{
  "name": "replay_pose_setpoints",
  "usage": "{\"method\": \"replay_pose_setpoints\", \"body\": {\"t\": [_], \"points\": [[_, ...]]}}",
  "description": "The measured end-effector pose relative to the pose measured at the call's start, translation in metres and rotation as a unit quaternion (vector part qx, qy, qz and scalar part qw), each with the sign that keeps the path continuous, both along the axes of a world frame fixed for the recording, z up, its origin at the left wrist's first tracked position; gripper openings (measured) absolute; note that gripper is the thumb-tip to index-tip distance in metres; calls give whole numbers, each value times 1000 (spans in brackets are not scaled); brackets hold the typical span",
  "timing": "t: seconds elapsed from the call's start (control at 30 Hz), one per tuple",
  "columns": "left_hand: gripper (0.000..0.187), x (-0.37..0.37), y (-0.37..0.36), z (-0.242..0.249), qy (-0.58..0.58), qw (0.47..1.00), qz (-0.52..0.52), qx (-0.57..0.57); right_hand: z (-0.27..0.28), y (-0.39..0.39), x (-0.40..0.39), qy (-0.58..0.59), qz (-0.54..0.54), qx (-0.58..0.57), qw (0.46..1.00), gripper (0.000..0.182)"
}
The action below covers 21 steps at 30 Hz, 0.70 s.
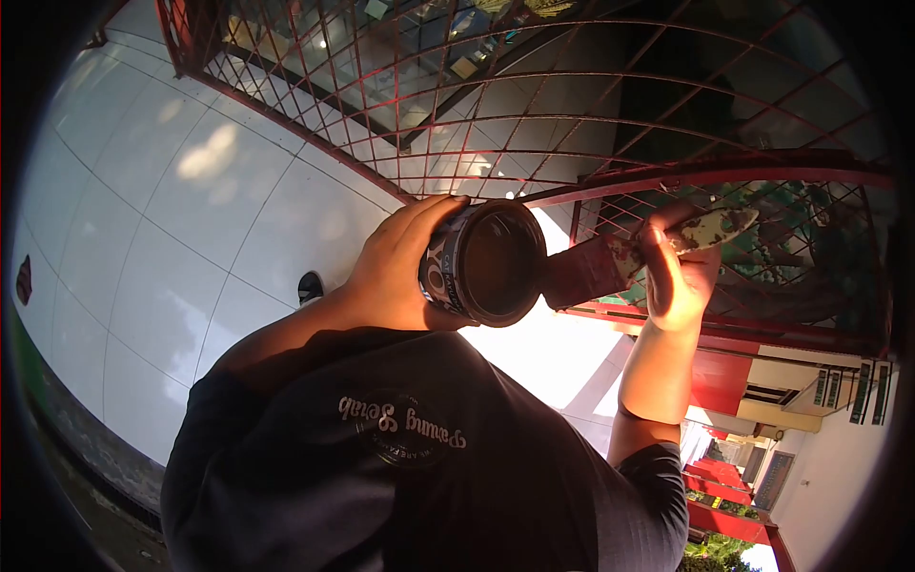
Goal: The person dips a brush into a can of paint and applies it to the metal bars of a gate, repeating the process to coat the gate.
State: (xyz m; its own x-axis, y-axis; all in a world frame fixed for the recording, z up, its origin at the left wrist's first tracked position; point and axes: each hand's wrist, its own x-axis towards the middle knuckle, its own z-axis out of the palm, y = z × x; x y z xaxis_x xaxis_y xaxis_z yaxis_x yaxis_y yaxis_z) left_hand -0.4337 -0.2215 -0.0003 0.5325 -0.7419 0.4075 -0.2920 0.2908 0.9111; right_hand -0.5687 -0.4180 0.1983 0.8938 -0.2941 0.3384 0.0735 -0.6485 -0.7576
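My left hand (pixel 403 257) is wrapped round the side of a paint can (pixel 440 269), which is tipped so that its round mouth faces up toward me. Dark, brownish paint (pixel 500 262) shows inside the rim. In my right hand (pixel 679 270) is a paintbrush (pixel 721 230), gripped by its paint-spattered handle. The brush's dark red, paint-coated bristles (pixel 575 276) point left, with their tip right at the can's rim.
Ahead stands a red metal lattice gate (pixel 534 74), with a glass display case (pixel 381 105) behind it. Pale floor tiles (pixel 143 257) cover the left side. A dark shoe (pixel 310 286) shows beyond my left forearm. Red beams (pixel 721 520) and a white wall lie at lower right.
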Motion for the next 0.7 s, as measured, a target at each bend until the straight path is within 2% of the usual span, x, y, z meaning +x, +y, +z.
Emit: {"method": "replay_pose_setpoints", "body": {"t": [0.1, 0.13, 0.23, 0.3, 0.33, 0.37, 0.4, 0.5, 0.53, 0.57, 0.63, 0.67, 0.7], "points": [[114, -1, -6, 0, 26, 999, -5, -36, -12, -13, -7, -76, -45, 134, 987, 4], [115, -2, -9, -4, 36, 998, -7, -44, -24, -24, -15, -121, -72, 239, 961, 8], [117, -2, -19, -3, 53, 998, -18, -39, -75, -52, -38, -207, -113, 508, 828, 19], [117, -2, -29, -2, 50, 998, -22, -22, -95, -41, -34, -162, -253, 593, 747, 23], [117, -2, -36, -4, 46, 999, -22, -11, -128, -52, -45, -123, -300, 330, 887, 25], [117, -4, -39, -3, 54, 998, -27, 4, -149, -59, -54, -45, -314, 132, 939, 26], [116, -6, -43, -2, 63, 997, -31, 19, -170, -67, -62, 14, -340, -77, 937, 29], [117, -11, -63, 6, 62, 997, -38, 6, -179, -63, -65, 106, -384, -109, 911, 31], [118, -12, -72, 12, 92, 994, -60, 0, -189, -68, -69, 94, -418, -81, 900, 31], [115, -9, -81, 3, 54, 995, -76, -19, -192, -75, -72, 58, -421, 39, 905, 26], [111, -10, -101, -3, 72, 989, -100, -80, -198, -88, -77, -47, -433, 272, 858, 25], [110, -8, -112, -5, 72, 986, -111, -102, -186, -96, -84, -171, -325, 569, 736, 31], [109, -8, -121, -8, 69, 985, -115, -111, -181, -106, -92, -277, -163, 788, 525, 46]]}}
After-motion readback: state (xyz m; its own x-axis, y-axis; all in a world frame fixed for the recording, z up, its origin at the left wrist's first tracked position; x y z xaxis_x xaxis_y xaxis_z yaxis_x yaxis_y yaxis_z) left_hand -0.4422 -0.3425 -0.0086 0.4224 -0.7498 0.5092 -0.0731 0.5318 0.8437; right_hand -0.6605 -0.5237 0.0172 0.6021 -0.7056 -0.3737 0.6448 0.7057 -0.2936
